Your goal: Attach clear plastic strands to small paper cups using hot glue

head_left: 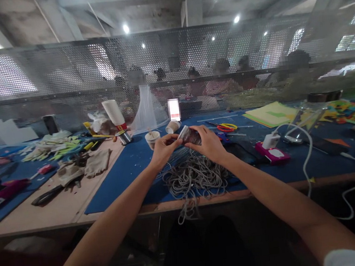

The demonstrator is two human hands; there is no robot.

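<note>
Above the blue mat [121,172], both hands hold a small rectangular object, partly clear and shiny with a white edge, perhaps a plastic-wrapped packet [193,136]. My left hand [164,149] pinches its white left edge between thumb and fingers. Around the right side, the fingers and thumb of my right hand [209,142] are closed on it and hide that end. Directly below lies a loose heap of grey cord [196,175], some of it hanging over the table's front edge. Beyond the left hand stands a paper cup with a stick [152,138]; another paper cup [173,127] lies tipped.
A lit phone [173,109] leans before a perforated screen [176,53], with people behind it. Scissors [227,127], coloured sheets [270,114] and a magenta power strip [272,153] with white cables lie right. Stacked cups [113,112] and work gloves [97,163] are left.
</note>
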